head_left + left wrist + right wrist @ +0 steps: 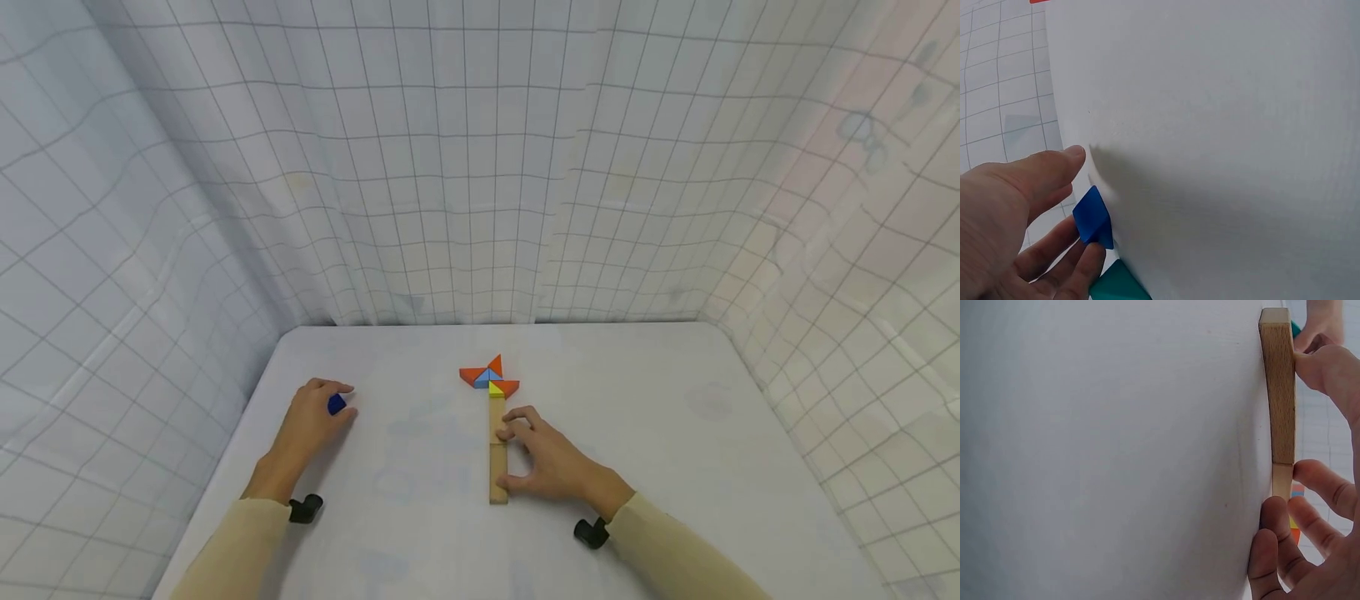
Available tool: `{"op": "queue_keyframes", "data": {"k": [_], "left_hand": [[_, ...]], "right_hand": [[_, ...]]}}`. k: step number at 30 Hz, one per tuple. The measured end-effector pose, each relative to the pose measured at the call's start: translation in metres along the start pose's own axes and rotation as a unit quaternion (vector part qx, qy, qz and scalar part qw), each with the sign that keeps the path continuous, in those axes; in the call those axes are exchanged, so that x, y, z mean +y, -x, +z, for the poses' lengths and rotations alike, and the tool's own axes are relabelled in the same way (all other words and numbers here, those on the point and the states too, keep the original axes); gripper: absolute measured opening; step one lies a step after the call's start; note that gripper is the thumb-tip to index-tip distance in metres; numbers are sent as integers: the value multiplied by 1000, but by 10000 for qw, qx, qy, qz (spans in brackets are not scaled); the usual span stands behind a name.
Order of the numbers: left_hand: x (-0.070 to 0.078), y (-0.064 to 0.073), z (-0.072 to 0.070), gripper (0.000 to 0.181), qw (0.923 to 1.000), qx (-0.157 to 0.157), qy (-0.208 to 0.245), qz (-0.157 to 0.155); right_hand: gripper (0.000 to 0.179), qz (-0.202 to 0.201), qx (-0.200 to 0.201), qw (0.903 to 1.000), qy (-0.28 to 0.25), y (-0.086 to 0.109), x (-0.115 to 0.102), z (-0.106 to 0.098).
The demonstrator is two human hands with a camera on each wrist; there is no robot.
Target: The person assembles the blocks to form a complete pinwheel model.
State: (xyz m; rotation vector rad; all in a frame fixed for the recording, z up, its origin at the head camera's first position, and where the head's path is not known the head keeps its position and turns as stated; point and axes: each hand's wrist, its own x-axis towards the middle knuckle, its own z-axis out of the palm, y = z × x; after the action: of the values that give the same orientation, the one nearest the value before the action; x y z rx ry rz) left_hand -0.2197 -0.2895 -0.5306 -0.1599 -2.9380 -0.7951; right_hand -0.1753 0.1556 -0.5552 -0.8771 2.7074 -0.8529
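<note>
My left hand point(311, 421) curves around a dark blue triangular block point(1092, 215), thumb held apart and fingertips right at its lower side. A teal block point(1119, 282) lies by the lower fingertips in the left wrist view; the hand hides it in the head view. With thumb and fingertips, my right hand point(558, 462) touches the right side of two wooden planks laid end to end, the near plank point(498, 475) and the far plank point(497, 417). Beyond them sit a small yellow triangle point(496, 390), light blue triangles point(482, 382) and several orange triangles point(472, 375), joined like a pinwheel.
A white table point(637, 400) carries everything. Grid-patterned white cloth point(480, 167) hangs behind it and along both sides. Black wrist cameras, the left one point(306, 509) and the right one point(591, 533), stick out beneath the beige sleeves point(675, 550).
</note>
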Motion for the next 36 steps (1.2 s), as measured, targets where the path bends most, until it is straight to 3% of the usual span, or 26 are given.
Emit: {"op": "queue_keyframes", "data": {"k": [9, 25, 36], "left_hand": [[-1, 0, -3, 34, 10000, -3, -82, 39], [5, 0, 5, 33, 9999, -39, -107, 26], [13, 7, 12, 23, 9997, 19, 230, 27]], "right_hand": [[70, 26, -89, 10000, -10, -2, 0, -1], [68, 18, -60, 10000, 33, -2, -1, 0], [69, 41, -89, 9999, 54, -1, -1, 0]]}}
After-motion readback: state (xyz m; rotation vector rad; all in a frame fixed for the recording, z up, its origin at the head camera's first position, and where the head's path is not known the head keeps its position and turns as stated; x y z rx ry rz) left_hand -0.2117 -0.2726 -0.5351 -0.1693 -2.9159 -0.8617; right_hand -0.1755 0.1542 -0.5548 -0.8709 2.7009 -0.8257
